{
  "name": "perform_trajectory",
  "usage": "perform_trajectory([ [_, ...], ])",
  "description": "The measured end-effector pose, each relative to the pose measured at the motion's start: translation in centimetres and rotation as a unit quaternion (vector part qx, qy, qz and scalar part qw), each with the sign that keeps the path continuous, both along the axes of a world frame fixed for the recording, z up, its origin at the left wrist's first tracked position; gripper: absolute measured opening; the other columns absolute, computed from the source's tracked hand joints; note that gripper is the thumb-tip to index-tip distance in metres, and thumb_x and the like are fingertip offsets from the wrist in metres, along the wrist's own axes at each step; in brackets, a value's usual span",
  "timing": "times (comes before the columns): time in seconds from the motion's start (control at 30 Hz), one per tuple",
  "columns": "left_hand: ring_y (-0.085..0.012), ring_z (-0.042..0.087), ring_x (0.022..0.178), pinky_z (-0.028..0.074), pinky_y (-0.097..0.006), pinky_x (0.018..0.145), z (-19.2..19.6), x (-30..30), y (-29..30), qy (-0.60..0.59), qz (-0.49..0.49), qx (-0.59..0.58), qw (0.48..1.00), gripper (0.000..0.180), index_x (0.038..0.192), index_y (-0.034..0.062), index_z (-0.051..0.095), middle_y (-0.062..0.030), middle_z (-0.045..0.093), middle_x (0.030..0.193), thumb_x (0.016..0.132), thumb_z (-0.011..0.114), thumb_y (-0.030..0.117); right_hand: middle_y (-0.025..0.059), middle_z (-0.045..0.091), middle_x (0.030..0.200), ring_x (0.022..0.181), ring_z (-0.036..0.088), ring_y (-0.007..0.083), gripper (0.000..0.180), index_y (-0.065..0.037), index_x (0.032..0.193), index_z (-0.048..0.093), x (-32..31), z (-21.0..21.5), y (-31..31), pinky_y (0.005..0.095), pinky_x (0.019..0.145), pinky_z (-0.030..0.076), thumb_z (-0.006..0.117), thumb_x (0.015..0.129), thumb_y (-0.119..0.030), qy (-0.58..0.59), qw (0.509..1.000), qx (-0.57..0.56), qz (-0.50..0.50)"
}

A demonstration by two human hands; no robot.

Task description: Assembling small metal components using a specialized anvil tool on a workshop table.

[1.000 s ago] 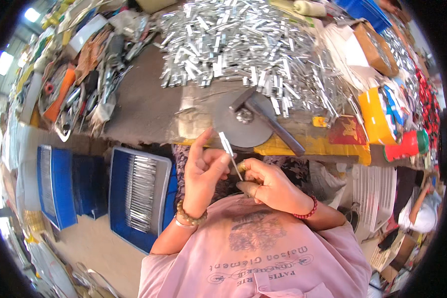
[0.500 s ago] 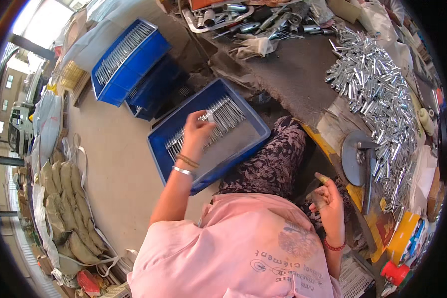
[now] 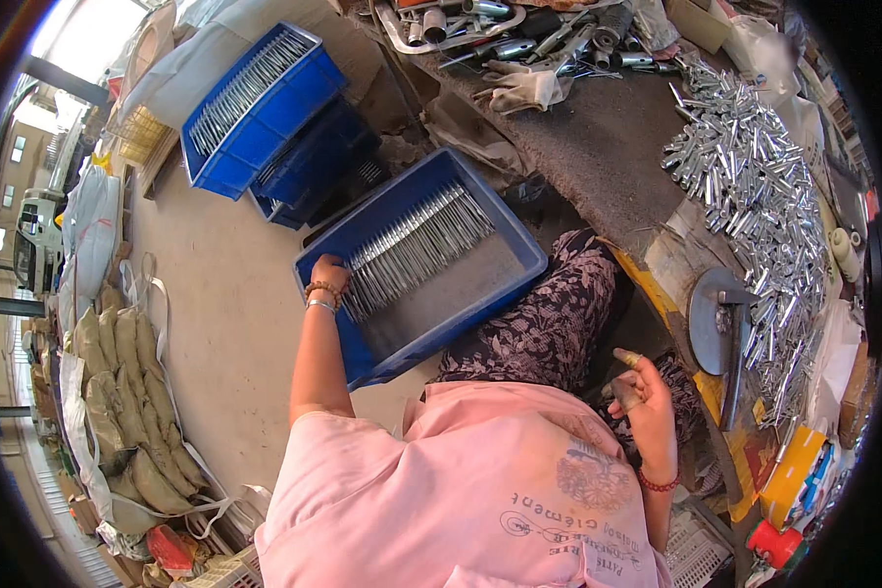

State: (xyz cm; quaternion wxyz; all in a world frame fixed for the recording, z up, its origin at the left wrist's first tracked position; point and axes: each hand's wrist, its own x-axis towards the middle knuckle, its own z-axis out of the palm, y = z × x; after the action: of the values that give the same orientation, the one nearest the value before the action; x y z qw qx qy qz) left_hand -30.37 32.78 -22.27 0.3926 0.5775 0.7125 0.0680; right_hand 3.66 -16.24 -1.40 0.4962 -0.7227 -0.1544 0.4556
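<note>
My left hand (image 3: 327, 277) reaches down into a blue plastic crate (image 3: 431, 345) on the floor. It rests on the near ends of a row of thin metal rods (image 3: 412, 245) lying side by side in the crate. Its fingers curl down out of sight, so I cannot see whether they grip a rod. My right hand (image 3: 643, 394) hovers by my lap near the bench edge, fingers loosely apart with nothing in them. A bead bracelet is on each wrist.
A second blue crate (image 3: 294, 118) with more rods sits farther off on stacked crates. The workbench (image 3: 608, 137) carries a large pile of short silver tubes (image 3: 755, 186), a round metal jig (image 3: 712, 321), grey gloves (image 3: 524, 86) and tools. Filled sacks (image 3: 127, 392) line the floor at left.
My view swung from the bench down to the floor crates. My left hand carried a rod from my lap to the crate and lowered onto the row. My right hand stayed at my lap.
</note>
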Motion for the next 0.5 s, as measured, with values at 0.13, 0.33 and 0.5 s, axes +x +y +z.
perform_trajectory([
  [0.13, -0.0206, 0.068, 0.060, 0.053, -0.034, 0.052, 0.0, -0.2, -0.4, 0.073, -0.038, 0.016, 0.996, 0.041, 0.129, 0.0038, 0.069, -0.0113, 0.073, 0.079, 0.090, 0.079, 0.006, 0.0017, 0.065, 0.098, 0.077, 0.059, 0.0053, 0.038, -0.004, 0.143, 0.059, 0.0, -0.2, 0.0, 0.0213, 0.070, 0.051, 0.060, 0.106, -0.007, -0.002, 1.000, -0.011, 0.004],
  [0.33, -0.0227, 0.071, 0.062, 0.055, -0.037, 0.054, 2.2, -0.3, -1.0, -0.025, 0.027, 0.023, 0.999, 0.023, 0.120, 0.0022, 0.074, -0.0132, 0.076, 0.082, 0.100, 0.069, 0.013, 0.0022, 0.066, 0.100, 0.077, 0.058, 0.0053, 0.036, -0.005, 0.143, 0.060, 0.5, -0.7, 0.0, 0.0212, 0.070, 0.050, 0.059, 0.107, -0.008, 0.007, 1.000, -0.008, 0.013],
  [0.5, -0.0152, 0.068, 0.064, 0.053, -0.032, 0.056, 7.4, 6.1, -0.4, -0.106, -0.037, 0.193, 0.975, 0.023, 0.110, 0.0012, 0.076, -0.0078, 0.073, 0.081, 0.104, 0.066, 0.022, 0.0022, 0.065, 0.099, 0.077, 0.058, 0.0064, 0.035, -0.006, 0.141, 0.062, 0.5, -0.8, -1.2, 0.0218, 0.071, 0.051, 0.059, 0.106, -0.007, -0.011, 0.999, -0.006, -0.039],
])
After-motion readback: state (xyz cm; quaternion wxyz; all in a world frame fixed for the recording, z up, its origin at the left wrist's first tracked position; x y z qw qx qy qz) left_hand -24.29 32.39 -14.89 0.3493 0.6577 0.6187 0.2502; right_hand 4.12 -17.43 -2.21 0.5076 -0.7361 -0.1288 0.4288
